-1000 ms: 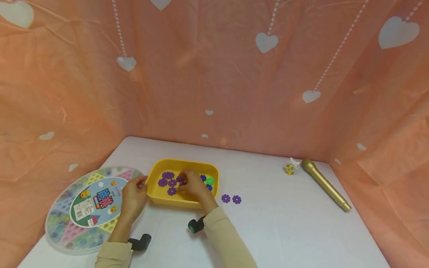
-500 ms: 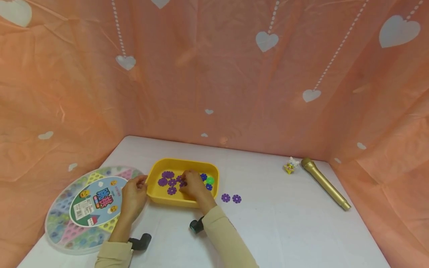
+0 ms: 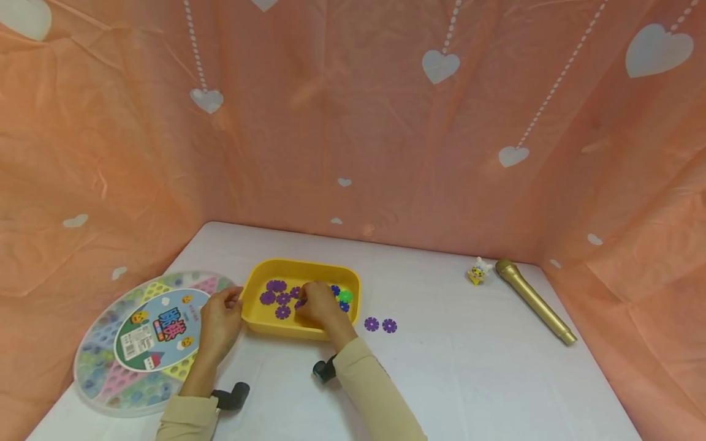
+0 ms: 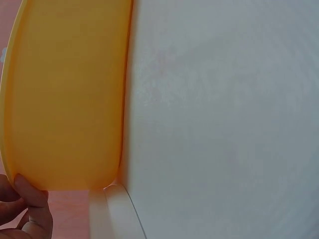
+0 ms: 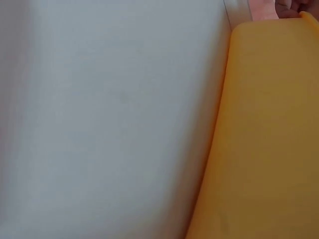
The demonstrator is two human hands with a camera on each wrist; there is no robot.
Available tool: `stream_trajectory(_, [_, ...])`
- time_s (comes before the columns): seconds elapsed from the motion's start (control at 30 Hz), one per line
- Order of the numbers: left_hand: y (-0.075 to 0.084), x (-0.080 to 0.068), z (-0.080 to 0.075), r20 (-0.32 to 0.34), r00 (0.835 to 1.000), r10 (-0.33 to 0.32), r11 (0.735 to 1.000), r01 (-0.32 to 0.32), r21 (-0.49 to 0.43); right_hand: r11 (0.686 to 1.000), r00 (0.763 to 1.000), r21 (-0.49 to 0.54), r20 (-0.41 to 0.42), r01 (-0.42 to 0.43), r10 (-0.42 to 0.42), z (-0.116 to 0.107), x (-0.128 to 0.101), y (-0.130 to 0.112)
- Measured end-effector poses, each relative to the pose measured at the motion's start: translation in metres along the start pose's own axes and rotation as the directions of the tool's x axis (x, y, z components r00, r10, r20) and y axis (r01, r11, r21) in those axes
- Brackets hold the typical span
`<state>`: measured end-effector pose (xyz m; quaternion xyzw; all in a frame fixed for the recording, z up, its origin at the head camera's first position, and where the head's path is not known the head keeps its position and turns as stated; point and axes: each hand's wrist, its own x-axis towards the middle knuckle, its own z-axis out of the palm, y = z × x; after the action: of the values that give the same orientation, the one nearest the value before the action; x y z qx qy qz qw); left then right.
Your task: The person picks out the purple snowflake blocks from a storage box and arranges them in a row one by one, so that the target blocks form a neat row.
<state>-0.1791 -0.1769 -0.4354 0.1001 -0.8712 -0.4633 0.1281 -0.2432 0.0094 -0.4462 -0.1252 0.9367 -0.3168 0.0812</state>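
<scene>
Tray (image 3: 259, 321), yellow, lower centre: left hand (image 3: 220, 321) grips its left rim with curled fingers; right hand (image 3: 318, 306) inside, fingers bent onto purple discs (image 3: 282, 300) lying just left; actual pinch not discernible.

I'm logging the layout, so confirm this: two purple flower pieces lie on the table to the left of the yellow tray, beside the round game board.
Not quite. The two purple flower pieces lie on the table to the right of the yellow tray, not the left. The round game board sits on the tray's left. The head view shows this.
</scene>
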Motion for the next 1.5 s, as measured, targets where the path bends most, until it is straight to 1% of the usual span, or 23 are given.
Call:
stream_trajectory(0.1, [0.0,0.0,0.001,-0.005,1.0,0.007,1.0,-0.007,-0.005,0.999,1.0,0.038,-0.018,0.017,-0.016,-0.003,-0.001,0.001])
stream_trajectory(0.27, [0.002,-0.001,0.001,-0.008,1.0,0.016,1.0,-0.016,-0.002,0.984,0.991,0.142,-0.083,0.111,-0.1,-0.011,-0.005,0.006])
stream_trajectory(0.4, [0.002,-0.001,0.0,-0.006,1.0,0.01,1.0,-0.01,0.002,0.965,0.978,0.193,-0.142,0.177,-0.151,-0.026,-0.012,0.011])
stream_trajectory(0.5, [0.002,-0.001,0.0,-0.01,1.0,0.006,1.0,-0.006,0.006,0.95,0.957,0.193,-0.207,0.245,-0.204,-0.041,-0.019,0.017])
stream_trajectory(0.6, [0.001,-0.002,0.0,-0.023,1.0,0.011,1.0,-0.011,0.01,0.929,0.922,0.18,-0.278,0.324,-0.268,-0.056,-0.024,0.026])
stream_trajectory(0.67, [0.001,-0.002,0.0,-0.034,0.999,0.017,1.0,-0.017,0.015,0.924,0.909,0.173,-0.311,0.342,-0.278,-0.065,-0.028,0.035])
stream_trajectory(0.8, [0.001,-0.002,0.0,-0.04,0.999,0.019,1.0,-0.019,0.015,0.926,0.905,0.186,-0.344,0.329,-0.253,-0.081,-0.039,0.052])
stream_trajectory(0.9, [0.002,-0.002,0.0,-0.025,1.0,0.008,1.0,-0.008,0.011,0.938,0.901,0.17,-0.374,0.301,-0.221,-0.092,-0.048,0.068])
stream_trajectory(1.0, [0.003,-0.002,0.0,-0.016,1.0,0.001,1.0,-0.001,0.014,0.951,0.892,0.14,-0.406,0.274,-0.197,-0.101,-0.058,0.085])
stream_trajectory(1.2, [0.003,-0.001,0.0,-0.032,0.999,0.023,1.0,-0.023,0.016,0.965,0.88,0.114,-0.446,0.238,-0.164,-0.113,-0.076,0.119])
stream_trajectory(1.37, [0.003,-0.002,0.0,-0.03,0.999,0.024,1.0,-0.024,0.014,0.974,0.889,0.105,-0.437,0.199,-0.135,-0.117,-0.086,0.142])
stream_trajectory(1.43, [0.003,-0.002,0.001,-0.035,0.999,0.026,1.0,-0.026,0.016,0.978,0.899,0.112,-0.423,0.177,-0.115,-0.117,-0.09,0.15])
stream_trajectory(1.5, [0.002,-0.002,0.001,-0.053,0.998,0.044,0.999,-0.043,0.02,0.982,0.908,0.115,-0.409,0.152,-0.093,-0.117,-0.092,0.157])
